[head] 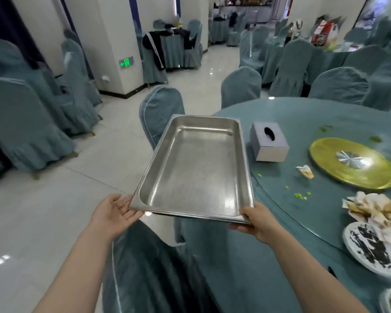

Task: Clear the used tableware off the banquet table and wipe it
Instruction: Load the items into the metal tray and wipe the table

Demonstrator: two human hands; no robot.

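Between the left hand (114, 213), fingers spread, and gripping right hand (255, 222): bare steel tray (194, 170); right, littered banquet table (303, 123)

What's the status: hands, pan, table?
Both hands on the steel pan: left hand open under the near left corner, right hand gripping the near right corner. Pan empty. Dirty plate, crumpled napkins, tissue box on the table.

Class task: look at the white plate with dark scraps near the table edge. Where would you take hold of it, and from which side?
Probably take the white plate by its near rim, coming from the table's edge. The rim looks bare there; dark scraps cover the middle, and crumpled napkins crowd its far side.
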